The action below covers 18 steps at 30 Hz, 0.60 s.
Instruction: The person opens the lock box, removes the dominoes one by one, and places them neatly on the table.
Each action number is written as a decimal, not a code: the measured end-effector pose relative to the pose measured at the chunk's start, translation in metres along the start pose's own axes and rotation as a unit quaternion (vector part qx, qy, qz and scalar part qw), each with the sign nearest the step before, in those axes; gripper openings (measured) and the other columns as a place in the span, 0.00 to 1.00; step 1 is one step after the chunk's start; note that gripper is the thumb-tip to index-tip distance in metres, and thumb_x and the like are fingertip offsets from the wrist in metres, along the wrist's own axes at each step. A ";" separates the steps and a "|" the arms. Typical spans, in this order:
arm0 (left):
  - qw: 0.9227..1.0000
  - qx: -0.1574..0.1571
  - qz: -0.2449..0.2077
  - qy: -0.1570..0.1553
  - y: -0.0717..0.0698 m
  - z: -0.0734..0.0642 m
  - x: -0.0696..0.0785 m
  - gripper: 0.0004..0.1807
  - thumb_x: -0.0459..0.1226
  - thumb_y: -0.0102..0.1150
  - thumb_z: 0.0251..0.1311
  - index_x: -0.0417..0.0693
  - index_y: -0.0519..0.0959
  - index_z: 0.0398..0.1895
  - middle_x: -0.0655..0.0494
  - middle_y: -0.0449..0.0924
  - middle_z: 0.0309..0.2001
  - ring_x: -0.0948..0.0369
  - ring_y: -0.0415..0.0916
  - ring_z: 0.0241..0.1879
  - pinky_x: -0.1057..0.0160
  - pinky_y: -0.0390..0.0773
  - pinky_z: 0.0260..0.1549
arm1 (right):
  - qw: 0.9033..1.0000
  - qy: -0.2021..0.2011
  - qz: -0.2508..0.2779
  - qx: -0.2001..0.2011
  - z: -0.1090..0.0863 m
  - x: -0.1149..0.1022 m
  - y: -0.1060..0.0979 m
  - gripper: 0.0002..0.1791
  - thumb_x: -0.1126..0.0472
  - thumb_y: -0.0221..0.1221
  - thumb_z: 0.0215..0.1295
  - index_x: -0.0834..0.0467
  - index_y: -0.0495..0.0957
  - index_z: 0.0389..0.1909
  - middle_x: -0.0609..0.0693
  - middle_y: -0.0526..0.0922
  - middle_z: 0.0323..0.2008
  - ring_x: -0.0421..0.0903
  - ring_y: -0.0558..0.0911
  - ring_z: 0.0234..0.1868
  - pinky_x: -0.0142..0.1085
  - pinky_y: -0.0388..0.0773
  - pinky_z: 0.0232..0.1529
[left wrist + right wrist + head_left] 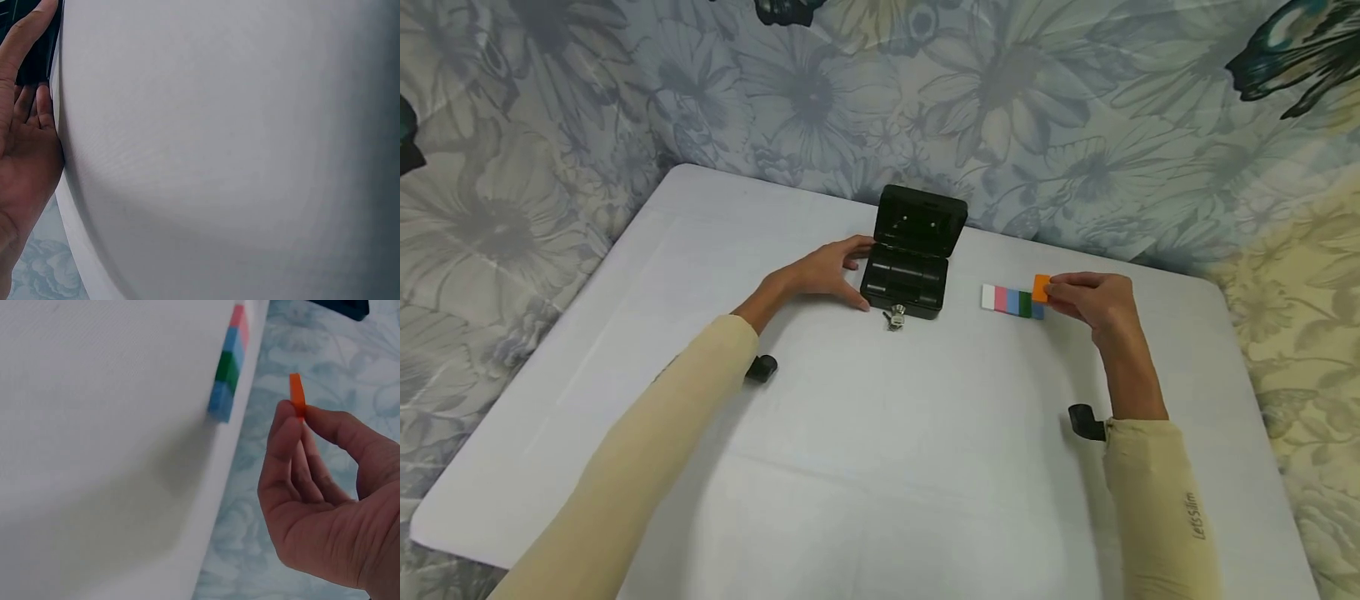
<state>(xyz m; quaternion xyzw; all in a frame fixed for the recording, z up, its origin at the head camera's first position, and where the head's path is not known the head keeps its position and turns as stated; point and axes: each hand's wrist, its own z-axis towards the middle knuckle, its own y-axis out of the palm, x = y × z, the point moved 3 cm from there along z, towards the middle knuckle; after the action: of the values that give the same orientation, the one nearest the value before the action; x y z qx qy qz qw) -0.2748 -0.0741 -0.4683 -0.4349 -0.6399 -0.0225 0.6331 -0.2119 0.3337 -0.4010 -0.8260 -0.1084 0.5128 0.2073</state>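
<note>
A small black cash box [904, 283] stands at the back of the table, its hinged lid [920, 221] raised. Keys [894, 317] hang from the lock at its front. My left hand [823, 268] rests along the box's left side, thumb near the front corner and fingers towards the hinge. Thumb and fingertips of my right hand [331, 500] pinch a thin orange block [297, 395]. That hand is above the right end of a row of coloured blocks [1012, 302], white, pink, blue, green and blue, lying side by side.
The white table [865, 467] backs onto a flower-patterned cloth [820, 100] that also covers the sides. A black wrist-camera part [763, 368] juts from the left sleeve, and another black part [1086, 422] from the right one.
</note>
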 end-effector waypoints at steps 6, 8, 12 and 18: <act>1.000 0.000 -0.003 -0.003 0.000 0.000 -0.002 0.63 0.43 0.84 0.48 0.56 0.52 0.84 0.50 0.54 0.84 0.47 0.65 0.77 0.48 0.67 0.77 | 0.999 0.026 0.016 0.019 0.008 0.018 -0.013 0.08 0.58 0.69 0.68 0.54 0.83 0.44 0.29 0.82 0.24 0.27 0.87 0.28 0.23 0.86 0.39; 1.000 -0.002 -0.006 -0.004 -0.001 -0.001 -0.002 0.64 0.42 0.85 0.48 0.56 0.52 0.84 0.50 0.54 0.84 0.47 0.65 0.77 0.48 0.67 0.77 | 0.999 0.042 0.013 0.025 0.011 0.023 -0.015 0.06 0.59 0.69 0.68 0.53 0.83 0.42 0.30 0.81 0.26 0.27 0.86 0.28 0.24 0.86 0.41; 1.000 0.000 -0.009 -0.002 0.000 -0.001 0.000 0.64 0.42 0.85 0.47 0.56 0.52 0.84 0.50 0.55 0.84 0.47 0.65 0.77 0.49 0.67 0.77 | 0.998 0.056 -0.017 0.033 0.017 0.031 -0.017 0.15 0.59 0.68 0.69 0.57 0.82 0.54 0.38 0.78 0.37 0.24 0.84 0.29 0.24 0.86 0.44; 1.000 -0.003 -0.004 -0.005 -0.001 0.000 0.002 0.64 0.42 0.84 0.48 0.57 0.52 0.85 0.51 0.54 0.84 0.48 0.65 0.77 0.49 0.67 0.77 | 0.997 0.046 -0.051 0.027 0.020 0.034 -0.016 0.30 0.59 0.65 0.71 0.68 0.73 0.69 0.45 0.78 0.45 0.23 0.83 0.28 0.23 0.86 0.43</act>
<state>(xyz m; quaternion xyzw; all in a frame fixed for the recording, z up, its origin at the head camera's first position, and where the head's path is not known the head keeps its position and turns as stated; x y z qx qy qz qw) -0.2750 -0.0738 -0.4665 -0.4341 -0.6449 -0.0245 0.6285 -0.2140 0.3660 -0.4285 -0.8364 -0.1271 0.4655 0.2600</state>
